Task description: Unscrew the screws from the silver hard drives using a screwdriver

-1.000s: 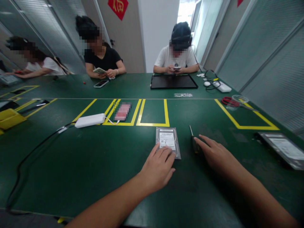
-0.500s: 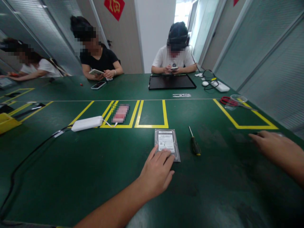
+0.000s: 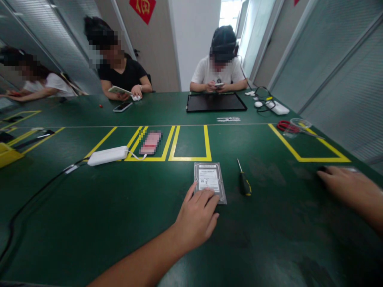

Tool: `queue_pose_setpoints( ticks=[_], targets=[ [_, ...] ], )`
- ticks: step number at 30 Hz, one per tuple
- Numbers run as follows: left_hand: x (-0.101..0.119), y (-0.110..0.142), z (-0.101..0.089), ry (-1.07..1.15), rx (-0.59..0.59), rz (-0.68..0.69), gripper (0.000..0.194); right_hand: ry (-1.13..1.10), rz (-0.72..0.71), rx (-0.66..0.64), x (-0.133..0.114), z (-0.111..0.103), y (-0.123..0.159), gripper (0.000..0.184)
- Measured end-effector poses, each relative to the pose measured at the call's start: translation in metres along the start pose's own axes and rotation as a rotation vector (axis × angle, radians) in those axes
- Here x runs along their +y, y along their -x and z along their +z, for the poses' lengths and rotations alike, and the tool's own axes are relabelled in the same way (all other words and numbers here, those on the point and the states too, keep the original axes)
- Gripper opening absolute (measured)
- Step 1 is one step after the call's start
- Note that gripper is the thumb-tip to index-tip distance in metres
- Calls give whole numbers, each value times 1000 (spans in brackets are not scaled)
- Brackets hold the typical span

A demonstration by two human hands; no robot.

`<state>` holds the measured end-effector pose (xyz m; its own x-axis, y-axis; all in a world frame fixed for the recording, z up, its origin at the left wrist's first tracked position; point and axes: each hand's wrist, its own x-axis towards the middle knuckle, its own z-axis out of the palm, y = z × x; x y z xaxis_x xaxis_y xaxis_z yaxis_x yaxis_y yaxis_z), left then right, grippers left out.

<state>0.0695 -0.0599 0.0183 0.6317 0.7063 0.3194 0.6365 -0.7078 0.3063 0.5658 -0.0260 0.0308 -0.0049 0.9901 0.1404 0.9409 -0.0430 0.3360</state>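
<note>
A hard drive [image 3: 209,177] lies flat, label up, on the green table in front of me. My left hand [image 3: 196,213] rests over its near end, fingers spread and touching its top, the index finger at its left edge. To the right of the drive lies a screwdriver [image 3: 244,181] with a black and yellow handle, its tip pointing away from me. Far to the right, my right hand [image 3: 347,185] is low at the table with its fingers curled over a small dark thing [image 3: 322,173] that I cannot make out. Behind that hand a silvery edge shows, mostly hidden.
Yellow tape outlines [image 3: 190,158] mark the table. On the left are a white power strip [image 3: 107,156] with a black cable and a phone [image 3: 151,142]. Red-handled scissors [image 3: 287,126] lie at the right. Across the table, people sit near a dark flat panel [image 3: 216,102].
My right hand has shifted slightly right, and a dark thing shows more at its fingertips. My left hand stays on the hard drive. The view has shifted a little.
</note>
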Motion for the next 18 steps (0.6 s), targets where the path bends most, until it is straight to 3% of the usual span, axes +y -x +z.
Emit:
queue_pose_setpoints(
  ticks=[3,18],
  targets=[
    [1,0,0,-2,4,-3,41,36,-101,-148,5,4,0,18],
    [7,2,6,2,41,-62,38,60,-132,-154,6,6,3,23]
  ],
)
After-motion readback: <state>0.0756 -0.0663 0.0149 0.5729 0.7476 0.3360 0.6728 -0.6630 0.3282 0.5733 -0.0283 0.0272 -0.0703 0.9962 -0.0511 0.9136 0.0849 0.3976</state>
